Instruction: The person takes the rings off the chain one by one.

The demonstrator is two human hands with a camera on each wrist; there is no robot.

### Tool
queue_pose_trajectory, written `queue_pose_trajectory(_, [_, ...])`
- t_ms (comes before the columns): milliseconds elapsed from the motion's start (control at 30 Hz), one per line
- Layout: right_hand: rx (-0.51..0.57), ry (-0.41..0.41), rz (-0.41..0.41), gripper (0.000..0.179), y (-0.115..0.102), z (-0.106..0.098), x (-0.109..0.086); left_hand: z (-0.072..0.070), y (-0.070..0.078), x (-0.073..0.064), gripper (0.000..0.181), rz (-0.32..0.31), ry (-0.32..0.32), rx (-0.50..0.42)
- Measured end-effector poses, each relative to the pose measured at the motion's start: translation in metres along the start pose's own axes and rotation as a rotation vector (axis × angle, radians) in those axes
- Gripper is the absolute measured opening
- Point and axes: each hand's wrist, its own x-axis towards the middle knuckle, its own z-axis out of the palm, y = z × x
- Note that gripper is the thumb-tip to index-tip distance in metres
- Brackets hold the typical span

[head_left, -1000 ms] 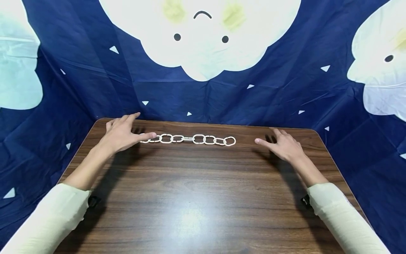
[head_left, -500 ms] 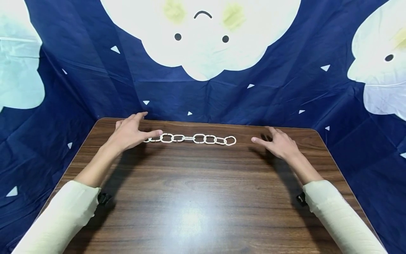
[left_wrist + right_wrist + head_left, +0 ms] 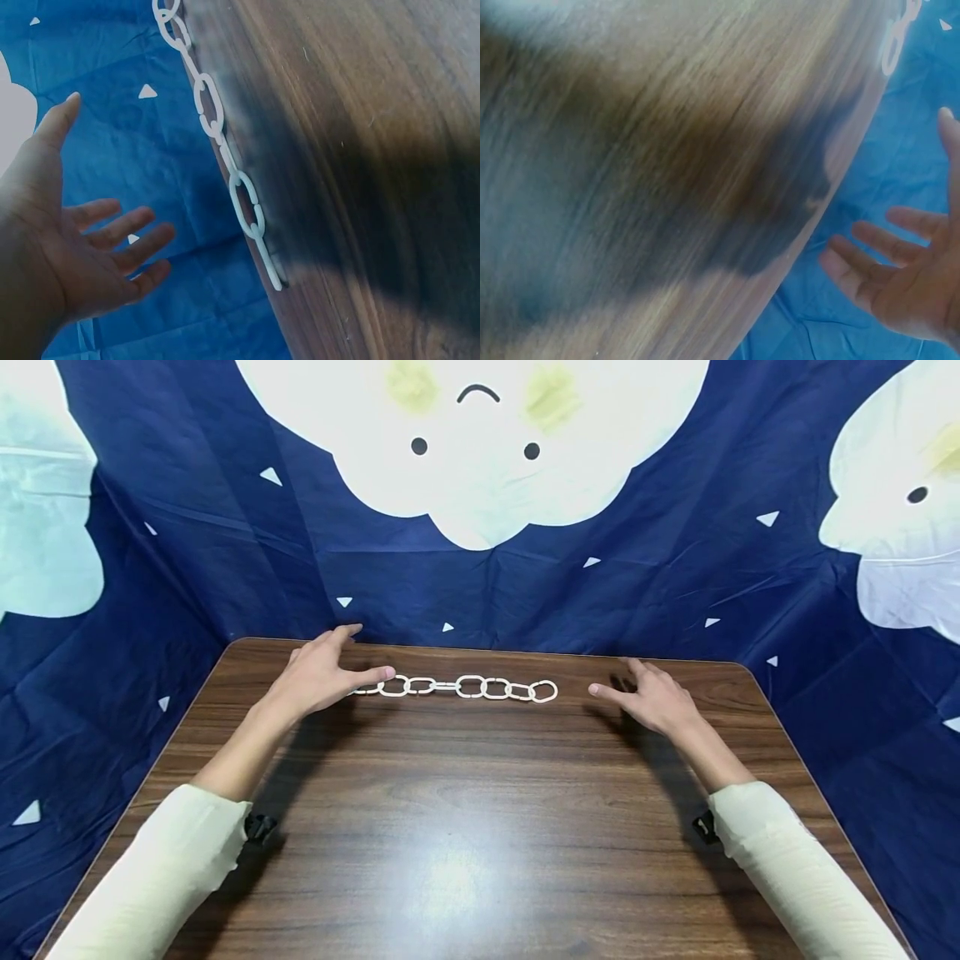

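A white chain [image 3: 471, 687] of several oval plastic links lies stretched out from left to right near the far edge of the table. My left hand [image 3: 318, 674] hovers over its left end, thumb and fingers spread, and hides the last links in the head view. In the left wrist view the whole left end of the chain [image 3: 244, 204] shows, apart from the hand's fingers. To the right of the chain's other end, my right hand [image 3: 658, 697] hangs over the table, fingers spread and holding nothing. The right wrist view catches the chain's end [image 3: 892, 49] at the top.
The brown wood-grain table [image 3: 450, 777] has rounded far corners. Right behind it hangs a dark blue cloth [image 3: 487, 593] printed with white clouds and small triangles, which also runs along both sides. Light glares off the table's middle.
My left hand has moved right along the chain, covering more of its left end. The right hand has shifted a little left, closer to the chain's right end. The chain has stayed put.
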Motion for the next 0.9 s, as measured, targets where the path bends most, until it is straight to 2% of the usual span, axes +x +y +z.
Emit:
queue_pose_trajectory(300, [-0.006,0.003,0.003,0.118,0.002,0.004,0.000,0.006,0.001,0.003,0.120,-0.007,-0.001,-0.006])
queue_pose_trajectory(733, [0.027,-0.004,-0.016,0.109,0.005,0.012,-0.001,0.017,0.007,0.005,0.115,0.029,-0.020,-0.003])
queue_pose_trajectory(900, [0.035,0.004,-0.022,0.109,0.004,0.013,0.000,0.021,0.014,0.007,0.115,0.006,-0.029,-0.008])
